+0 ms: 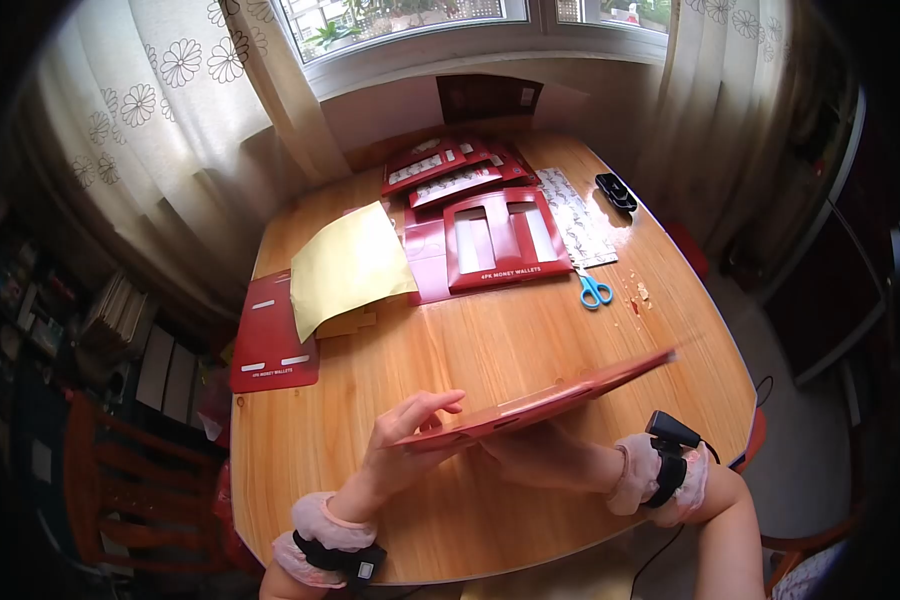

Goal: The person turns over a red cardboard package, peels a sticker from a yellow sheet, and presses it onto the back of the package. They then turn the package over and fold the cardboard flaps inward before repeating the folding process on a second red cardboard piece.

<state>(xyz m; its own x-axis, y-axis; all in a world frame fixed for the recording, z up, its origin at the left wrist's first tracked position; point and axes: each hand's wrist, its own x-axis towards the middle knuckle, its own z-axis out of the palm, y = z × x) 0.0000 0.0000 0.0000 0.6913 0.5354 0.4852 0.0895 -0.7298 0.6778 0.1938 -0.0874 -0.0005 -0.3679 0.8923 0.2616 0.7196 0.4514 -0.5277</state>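
A thin red cardboard wallet pack (555, 400), seen almost edge-on, is raised and tilted over the near part of the table, its right end higher. My left hand (395, 440) grips its left end, with the fingers bent above the card. Beneath the card, my right hand (555, 458) reaches in from the right; its fingers are hidden by the card. Beyond them lies another red pack marked "4PK MONEY WALLETS" (510, 270), with two window openings.
A yellow sheet (350, 265) partly covers a flat red card (275, 350) on the left. Blue-handled scissors (595, 292), a patterned strip (575, 220) and a black tray (616, 192) lie on the right. Several red packs (455, 170) are piled at the back of the wooden table (400, 360).
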